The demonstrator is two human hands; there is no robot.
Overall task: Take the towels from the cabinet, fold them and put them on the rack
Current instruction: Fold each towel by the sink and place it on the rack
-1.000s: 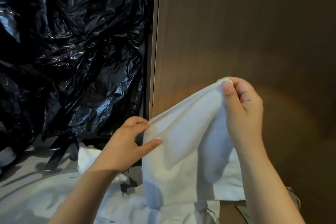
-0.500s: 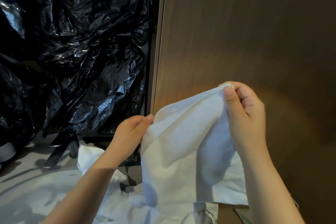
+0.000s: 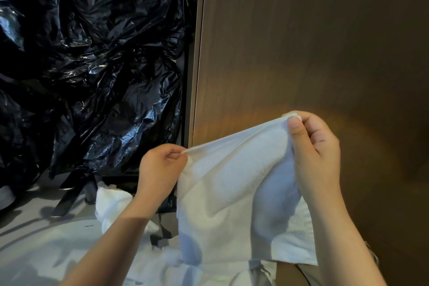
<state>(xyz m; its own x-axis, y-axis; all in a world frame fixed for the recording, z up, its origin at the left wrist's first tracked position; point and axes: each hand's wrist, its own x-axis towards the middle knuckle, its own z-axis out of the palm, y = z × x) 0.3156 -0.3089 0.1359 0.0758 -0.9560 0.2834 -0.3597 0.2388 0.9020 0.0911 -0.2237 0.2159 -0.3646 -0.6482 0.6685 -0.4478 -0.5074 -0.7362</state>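
A white towel [image 3: 222, 193] hangs in front of me, stretched along its top edge between both hands. My left hand [image 3: 160, 167] pinches the left corner between thumb and fingers. My right hand [image 3: 313, 153] grips the right corner, held higher than the left. The towel's body droops down, with a fold of it behind my right palm. More white towel cloth [image 3: 111, 206] lies crumpled lower left, partly hidden by my left forearm. Neither the rack nor the inside of the cabinet is in view.
A brown wooden panel [image 3: 301, 42] fills the right side, close behind the towel. Black crinkled plastic sheeting [image 3: 88, 65] covers the left. Dark metal legs [image 3: 69, 193] stand on a pale floor [image 3: 27, 220] at lower left. White fabric [image 3: 69, 258] spreads along the bottom.
My left hand slid from flat against the towel's edge to a closed pinch on its left corner. The top edge is now pulled tauter; my right hand kept its hold.
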